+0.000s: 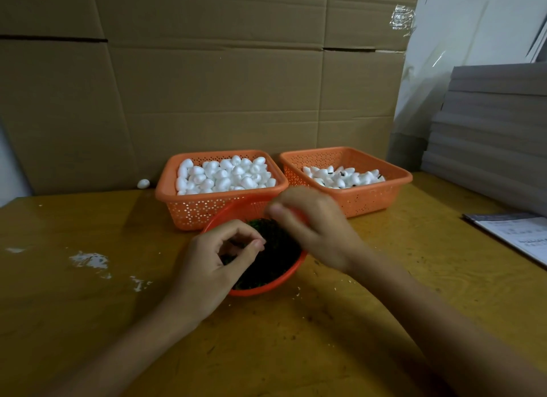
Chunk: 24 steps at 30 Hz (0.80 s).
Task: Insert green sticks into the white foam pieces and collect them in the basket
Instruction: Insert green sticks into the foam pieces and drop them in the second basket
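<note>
As a person is working at a scuffed wooden table [296,337], both hands are hovering over a round orange bowl [266,290] heaped with dark green sticks [275,260]; the left hand [219,257] is curling thumb and forefinger into a ring just above the pile, though whether a stick is pinched between them cannot be told; the right hand [310,228] is showing blurred over the bowl's far rim, fingers bent downward, and its grip cannot be told either. Behind the bowl, two orange perforated baskets are sitting side by side against a cardboard backdrop [207,85]; the left basket [165,189] is brimming with plain white foam pieces [225,174], while the right basket [370,202] is holding a shallower layer of foam pieces with green sticks [343,176] poking out. One stray foam piece [143,183] is lying on the table left of the baskets; white crumbs [88,260] are dotting the table's left side; grey boards [497,130] are stacking up at right above a printed sheet [518,233].
</note>
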Each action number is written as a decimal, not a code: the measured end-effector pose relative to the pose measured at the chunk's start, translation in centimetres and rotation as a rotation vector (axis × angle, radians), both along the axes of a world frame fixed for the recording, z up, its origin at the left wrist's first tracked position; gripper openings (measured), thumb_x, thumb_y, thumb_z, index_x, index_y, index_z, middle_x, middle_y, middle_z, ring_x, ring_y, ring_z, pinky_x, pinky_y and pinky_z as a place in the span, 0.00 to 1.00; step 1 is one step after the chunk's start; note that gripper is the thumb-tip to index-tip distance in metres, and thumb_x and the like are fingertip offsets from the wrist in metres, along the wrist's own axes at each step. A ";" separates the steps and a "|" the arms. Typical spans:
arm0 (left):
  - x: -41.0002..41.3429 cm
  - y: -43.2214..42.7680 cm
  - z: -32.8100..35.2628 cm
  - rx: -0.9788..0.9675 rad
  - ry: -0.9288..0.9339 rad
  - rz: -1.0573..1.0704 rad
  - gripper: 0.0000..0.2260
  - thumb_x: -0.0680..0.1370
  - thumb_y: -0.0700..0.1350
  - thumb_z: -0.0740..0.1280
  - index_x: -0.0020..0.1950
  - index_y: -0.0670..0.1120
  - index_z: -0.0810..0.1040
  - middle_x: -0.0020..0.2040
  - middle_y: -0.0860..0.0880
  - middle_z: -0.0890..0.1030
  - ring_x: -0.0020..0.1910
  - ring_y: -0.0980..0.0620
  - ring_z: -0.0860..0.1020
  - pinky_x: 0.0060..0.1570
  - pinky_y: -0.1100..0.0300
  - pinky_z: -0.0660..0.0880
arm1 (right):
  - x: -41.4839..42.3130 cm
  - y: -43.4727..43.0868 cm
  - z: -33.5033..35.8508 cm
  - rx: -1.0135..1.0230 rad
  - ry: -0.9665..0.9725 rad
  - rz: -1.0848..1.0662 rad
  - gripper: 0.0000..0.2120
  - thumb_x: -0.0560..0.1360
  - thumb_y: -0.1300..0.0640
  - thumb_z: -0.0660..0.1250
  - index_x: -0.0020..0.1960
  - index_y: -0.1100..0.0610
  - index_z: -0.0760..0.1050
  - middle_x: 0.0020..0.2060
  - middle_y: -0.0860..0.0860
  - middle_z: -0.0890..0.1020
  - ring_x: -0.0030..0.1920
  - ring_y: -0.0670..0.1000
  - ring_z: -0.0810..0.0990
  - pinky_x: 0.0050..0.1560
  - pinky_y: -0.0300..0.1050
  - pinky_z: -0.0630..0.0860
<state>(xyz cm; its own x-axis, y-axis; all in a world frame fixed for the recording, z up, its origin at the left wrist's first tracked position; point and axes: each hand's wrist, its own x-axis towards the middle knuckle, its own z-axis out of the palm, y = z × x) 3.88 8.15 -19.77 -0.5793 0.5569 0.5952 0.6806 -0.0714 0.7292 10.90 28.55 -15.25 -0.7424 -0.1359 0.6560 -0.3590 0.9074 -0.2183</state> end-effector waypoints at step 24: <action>-7.3 1.4 7.1 -0.458 0.409 0.625 0.15 0.85 0.53 0.62 0.71 0.53 0.78 0.66 0.44 0.77 0.66 0.42 0.73 0.65 0.47 0.70 | 0.2 -2.0 -0.3 0.309 -0.661 -0.051 0.19 0.87 0.43 0.51 0.66 0.49 0.77 0.55 0.50 0.80 0.58 0.49 0.75 0.54 0.51 0.73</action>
